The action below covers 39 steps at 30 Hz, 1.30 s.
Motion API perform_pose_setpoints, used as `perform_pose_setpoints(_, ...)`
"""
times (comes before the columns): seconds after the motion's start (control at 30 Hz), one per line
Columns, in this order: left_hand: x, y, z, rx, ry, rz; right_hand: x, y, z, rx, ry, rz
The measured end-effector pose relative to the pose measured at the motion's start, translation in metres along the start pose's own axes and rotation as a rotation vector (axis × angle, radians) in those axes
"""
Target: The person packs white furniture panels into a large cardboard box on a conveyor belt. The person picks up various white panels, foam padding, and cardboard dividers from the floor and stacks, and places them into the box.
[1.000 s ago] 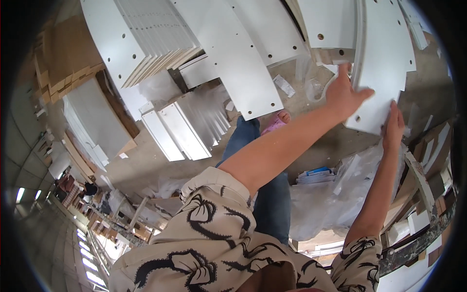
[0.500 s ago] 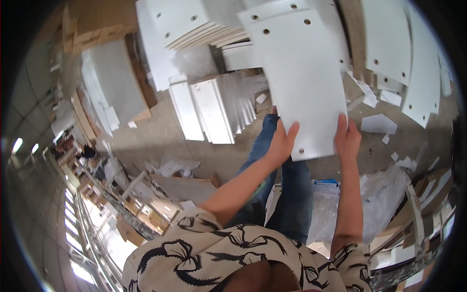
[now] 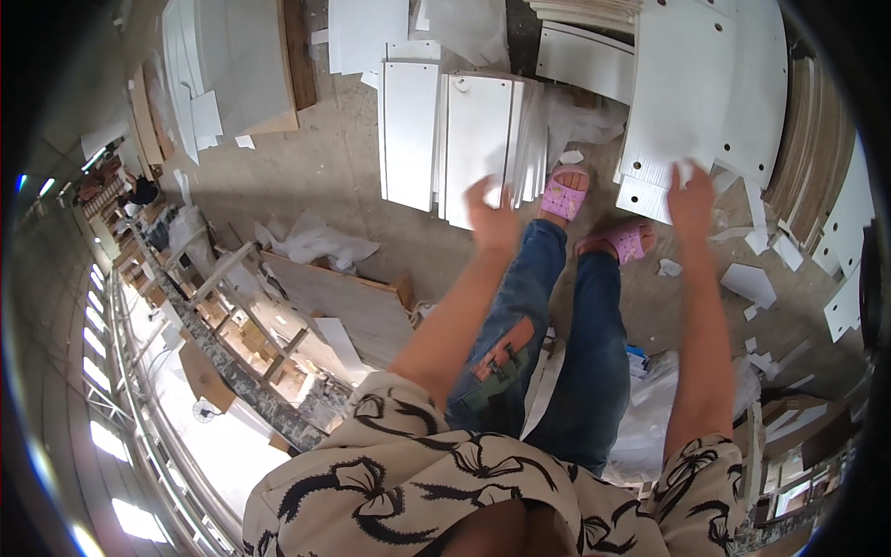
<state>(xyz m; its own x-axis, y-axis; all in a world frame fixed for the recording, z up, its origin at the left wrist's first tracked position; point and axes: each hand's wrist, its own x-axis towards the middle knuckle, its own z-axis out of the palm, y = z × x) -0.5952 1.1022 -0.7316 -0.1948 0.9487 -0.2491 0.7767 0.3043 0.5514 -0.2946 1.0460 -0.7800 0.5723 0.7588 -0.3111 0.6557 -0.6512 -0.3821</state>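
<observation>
My left hand (image 3: 492, 218) hovers over the near end of a stack of white panels (image 3: 478, 139). Its thumb and fingers are loosely bent and apart, holding nothing. Over at the right, a white panel with dark round holes (image 3: 682, 88) lies on a pile of similar panels. My right hand (image 3: 690, 202) is beside that panel's near right corner, its slightly blurred fingers apart and gripping nothing. Whether the fingertips still touch the panel's edge, I cannot tell. Another white panel stack (image 3: 408, 130) stands just left of the one under my left hand.
My feet in pink slides (image 3: 564, 193) stand between the stacks. White scraps (image 3: 748, 284) litter the floor at right. Plastic sheeting (image 3: 320, 243) and a low board (image 3: 339, 302) lie at left, near a metal frame (image 3: 223, 274). Brown-edged boards (image 3: 806, 153) are stacked far right.
The holed panel held in both hands has been let go and now lies on the pile at right. My hands have moved apart, and the view has shifted toward the left.
</observation>
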Motion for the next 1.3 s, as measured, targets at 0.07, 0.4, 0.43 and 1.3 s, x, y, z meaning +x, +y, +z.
perform_pose_setpoints(0.07, 0.020, -0.037, -0.020, 0.238, 0.078, -0.056, -0.026, -0.059, 0.014, 0.173, -0.279, -0.416)
perform_pose_setpoints(0.4, 0.070, -0.056, -0.069, 0.488, -0.053, 0.112, -0.095, -0.180, 0.091, 0.746, -0.472, 0.216)
perform_pose_setpoints(0.43, 0.089, -0.050, -0.073, 0.495, 0.015, 0.010, -0.095, -0.169, 0.091, 0.885, -0.534, 0.238)
perform_pose_setpoints(1.3, -0.069, 0.108, -0.120, -0.154, -0.485, 0.100, -0.133, -0.161, -0.118, 1.008, -0.460, 0.392)
